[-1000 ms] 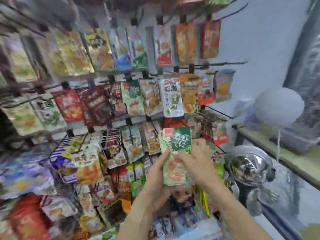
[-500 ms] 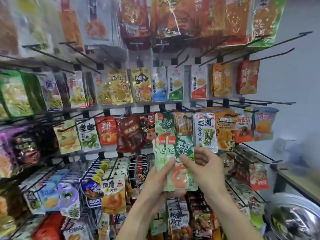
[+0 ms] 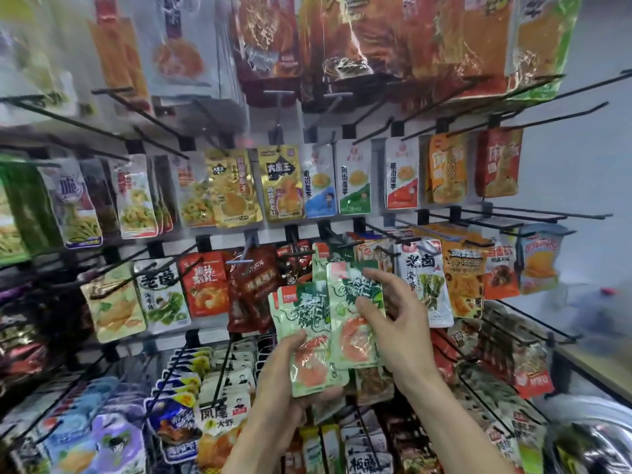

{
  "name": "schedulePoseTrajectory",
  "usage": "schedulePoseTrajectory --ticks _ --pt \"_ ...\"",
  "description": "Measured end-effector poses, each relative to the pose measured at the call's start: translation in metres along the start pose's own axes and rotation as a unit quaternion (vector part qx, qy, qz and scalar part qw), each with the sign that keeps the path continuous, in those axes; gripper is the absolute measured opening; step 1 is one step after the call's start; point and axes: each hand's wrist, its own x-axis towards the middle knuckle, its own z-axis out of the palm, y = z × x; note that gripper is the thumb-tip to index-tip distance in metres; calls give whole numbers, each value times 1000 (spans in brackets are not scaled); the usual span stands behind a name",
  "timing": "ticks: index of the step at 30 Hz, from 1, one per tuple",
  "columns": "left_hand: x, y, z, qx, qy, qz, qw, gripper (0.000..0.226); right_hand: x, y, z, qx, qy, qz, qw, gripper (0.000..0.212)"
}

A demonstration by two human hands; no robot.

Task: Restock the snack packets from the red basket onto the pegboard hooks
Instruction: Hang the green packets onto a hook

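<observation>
I hold pale green snack packets with a red corner tag and an orange picture in front of the pegboard. My left hand grips a small stack of the green packets from below. My right hand pinches one separate green packet, lifted a little higher and to the right of the stack. A matching green packet hangs on a pegboard hook just behind and above it. The red basket is out of view.
Rows of black hooks jut from the white pegboard, most hung with snack packets. Several long hooks at the upper right hang bare. A shiny metal object sits low at the right, beside a counter edge.
The view has tilted up the pegboard. My right hand has drawn one green packet off the stack and raised it up and right; the left hand holds the rest lower.
</observation>
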Motion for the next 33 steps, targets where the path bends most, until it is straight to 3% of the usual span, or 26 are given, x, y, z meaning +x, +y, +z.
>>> schedulePoseTrajectory --ticks 2,6,10,20,26,29,33 --pt "0 4 -6 1 -7 11 1000 29 2 -2 3 -4 -12 -11 1000 44" --pt "5 7 -16 4 8 1 1000 51 0 -7 5 5 -8 -31 999 45" --pt "6 8 -18 22 3 5 1000 34 8 -9 6 -14 -10 -7 1000 45" --pt "3 12 -19 31 1 14 999 31 25 -13 17 -146 4 15 989 47" --pt "0 18 -14 38 -68 16 997 37 73 16 52 -257 4 5 966 50" --pt "-2 20 -13 46 -85 27 995 34 65 15 54 -274 11 11 962 48" --pt "0 20 -15 67 -54 38 996 29 27 9 38 -258 39 -4 965 37"
